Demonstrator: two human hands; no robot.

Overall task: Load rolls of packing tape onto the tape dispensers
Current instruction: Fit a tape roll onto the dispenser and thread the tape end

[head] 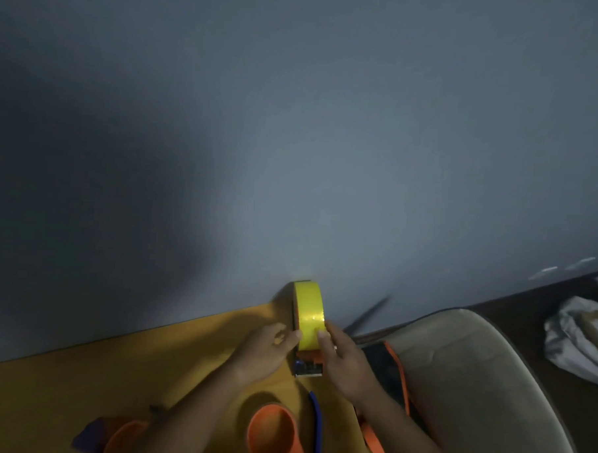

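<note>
Fingers (pixel 323 337) of our right hand (pixel 345 360) and left hand (pixel 268 348) pinch the yellow tape roll (pixel 308 312) between them, seated on the orange dispenser (pixel 308 360) on the tabletop (pixel 130 362).

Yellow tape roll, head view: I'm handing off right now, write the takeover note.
Left hand: thumb on the yellow tape roll, holding its side.
Right hand: fingers pinch the roll's face.
The roll stands upright on the orange dispenser, on the yellow table.
Whether the tape is threaded cannot be told.
Left: other orange dispensers at the near edge show no roll.
</note>
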